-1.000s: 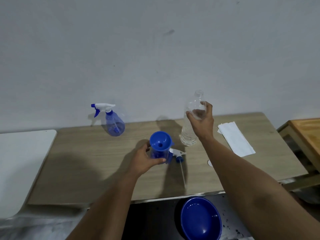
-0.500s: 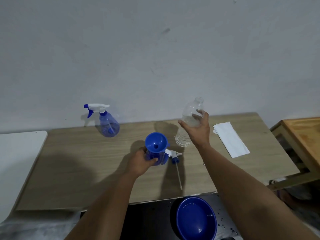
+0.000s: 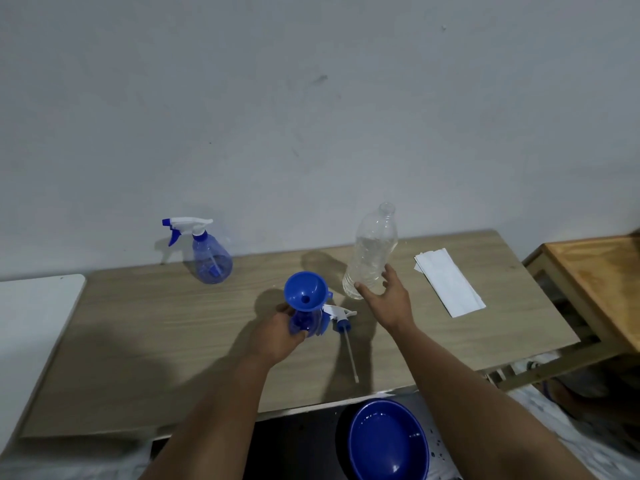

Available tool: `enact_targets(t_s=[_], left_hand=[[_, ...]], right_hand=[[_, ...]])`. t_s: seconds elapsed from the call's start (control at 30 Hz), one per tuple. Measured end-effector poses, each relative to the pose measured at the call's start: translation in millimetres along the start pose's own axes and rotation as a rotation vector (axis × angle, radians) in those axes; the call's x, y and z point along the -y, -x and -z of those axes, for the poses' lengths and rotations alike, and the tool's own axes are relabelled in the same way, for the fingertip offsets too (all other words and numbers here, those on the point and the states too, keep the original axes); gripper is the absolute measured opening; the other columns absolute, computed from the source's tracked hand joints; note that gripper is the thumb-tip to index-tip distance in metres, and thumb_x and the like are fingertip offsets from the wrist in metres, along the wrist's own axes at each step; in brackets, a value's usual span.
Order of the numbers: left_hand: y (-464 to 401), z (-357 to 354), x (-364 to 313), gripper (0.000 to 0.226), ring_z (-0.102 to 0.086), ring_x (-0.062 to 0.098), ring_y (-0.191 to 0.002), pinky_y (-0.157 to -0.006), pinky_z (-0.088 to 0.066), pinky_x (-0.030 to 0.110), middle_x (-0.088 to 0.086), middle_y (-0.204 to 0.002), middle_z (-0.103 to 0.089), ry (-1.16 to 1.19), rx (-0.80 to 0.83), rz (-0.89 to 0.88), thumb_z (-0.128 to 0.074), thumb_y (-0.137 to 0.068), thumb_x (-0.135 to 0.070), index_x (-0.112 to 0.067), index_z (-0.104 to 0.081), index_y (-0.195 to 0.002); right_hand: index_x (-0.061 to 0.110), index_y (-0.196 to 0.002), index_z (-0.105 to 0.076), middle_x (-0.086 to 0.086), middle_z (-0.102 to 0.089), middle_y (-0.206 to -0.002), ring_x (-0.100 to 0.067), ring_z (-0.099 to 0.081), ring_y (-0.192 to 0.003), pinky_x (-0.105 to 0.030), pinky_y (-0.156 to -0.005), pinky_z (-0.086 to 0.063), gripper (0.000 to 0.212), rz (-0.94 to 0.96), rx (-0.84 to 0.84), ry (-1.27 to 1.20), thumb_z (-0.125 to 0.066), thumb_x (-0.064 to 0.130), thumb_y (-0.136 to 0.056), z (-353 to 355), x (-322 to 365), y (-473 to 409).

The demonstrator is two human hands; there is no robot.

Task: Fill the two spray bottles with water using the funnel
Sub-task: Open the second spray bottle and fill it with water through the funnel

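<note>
A blue funnel [image 3: 305, 295] sits in the neck of an uncapped blue spray bottle [image 3: 307, 322] at the table's middle; my left hand [image 3: 277, 336] grips that bottle. Its white trigger head with dip tube [image 3: 341, 318] lies on the table just to the right. A clear plastic water bottle [image 3: 372, 252] stands uncapped to the right of the funnel. My right hand [image 3: 388, 301] is just in front of its base, fingers spread, holding nothing. A second spray bottle [image 3: 209, 256] with its trigger head on stands at the back left.
A folded white paper [image 3: 448, 282] lies at the right of the wooden table [image 3: 156, 341]. A blue bowl [image 3: 388, 443] sits below the table's front edge. A white surface [image 3: 31, 323] adjoins on the left, a wooden stand [image 3: 595, 282] on the right.
My right hand has set the water bottle down upright and let go of it, drawing back toward me. My left hand keeps its hold on the bottle with the funnel.
</note>
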State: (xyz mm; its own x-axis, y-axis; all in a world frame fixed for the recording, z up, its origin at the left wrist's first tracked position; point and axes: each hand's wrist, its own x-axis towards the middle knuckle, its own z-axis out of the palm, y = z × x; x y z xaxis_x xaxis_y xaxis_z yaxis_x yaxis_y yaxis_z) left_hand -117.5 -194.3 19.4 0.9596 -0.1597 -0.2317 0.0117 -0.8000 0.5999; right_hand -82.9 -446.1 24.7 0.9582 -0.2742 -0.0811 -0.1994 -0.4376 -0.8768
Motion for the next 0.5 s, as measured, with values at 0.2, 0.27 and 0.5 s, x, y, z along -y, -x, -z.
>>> enact_targets(t_s=[0.2,0.27,0.5], left_hand=[[4.0,1.6,-0.4,0.043,-0.067,0.022,-0.098,-0.07,-0.046,0.029,-0.007,-0.13,-0.059,-0.048,0.011,0.029,-0.071,-0.086,-0.03,-0.025,-0.061,-0.127],[4.6,1.5,-0.8,0.041,-0.068,0.022,-0.096,-0.07,-0.045,0.029,-0.006,-0.129,-0.06,-0.063,0.007,0.026,-0.071,-0.086,-0.031,-0.025,-0.062,-0.126],[2.4,-2.9,3.7,0.036,-0.066,0.025,-0.104,-0.074,-0.046,0.03,-0.005,-0.132,-0.06,-0.078,-0.029,0.037,-0.065,-0.089,-0.034,-0.027,-0.064,-0.124]], right_hand=[[0.01,-0.139,-0.065,-0.011,-0.068,-0.138,-0.029,-0.062,-0.13,-0.036,-0.108,-0.047,0.055,-0.183,0.049,0.283,-0.072,0.036,-0.091,-7.6,2.3,23.8],[0.015,-0.125,-0.075,-0.005,-0.076,-0.125,-0.025,-0.069,-0.118,-0.034,-0.103,-0.052,0.038,-0.131,0.099,0.298,-0.07,0.03,-0.091,-11.8,16.2,29.7],[0.021,-0.086,-0.072,0.007,-0.075,-0.084,-0.016,-0.07,-0.081,-0.039,-0.082,-0.06,0.014,0.177,0.133,0.214,-0.06,0.027,-0.09,-20.3,101.8,16.4]])
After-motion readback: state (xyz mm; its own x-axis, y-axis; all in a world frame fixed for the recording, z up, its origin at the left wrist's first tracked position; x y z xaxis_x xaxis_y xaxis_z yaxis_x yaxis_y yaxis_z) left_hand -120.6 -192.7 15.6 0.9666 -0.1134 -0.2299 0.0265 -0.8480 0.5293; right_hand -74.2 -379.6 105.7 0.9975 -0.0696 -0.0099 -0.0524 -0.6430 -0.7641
